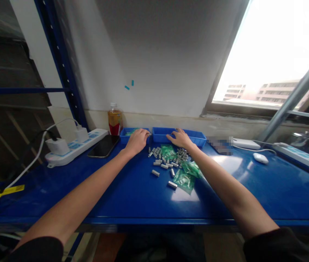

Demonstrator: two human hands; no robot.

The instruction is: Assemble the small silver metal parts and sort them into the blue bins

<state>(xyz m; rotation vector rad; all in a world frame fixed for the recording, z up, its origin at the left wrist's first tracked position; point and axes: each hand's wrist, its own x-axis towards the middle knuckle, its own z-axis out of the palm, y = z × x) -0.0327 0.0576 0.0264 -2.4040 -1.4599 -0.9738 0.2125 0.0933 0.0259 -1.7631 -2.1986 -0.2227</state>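
My left hand rests on the near edge of a small blue tray, fingers curled, with a small metal piece at its fingertips. My right hand lies on the rim of a longer blue tray, fingers spread flat. Between and in front of the hands, several small silver metal pieces are scattered on the blue table. Several small green plastic bags lie among them.
A black phone and a white power strip with plugged chargers lie at the left. A bottle of orange drink stands against the wall. A white mouse and a white box sit at the right.
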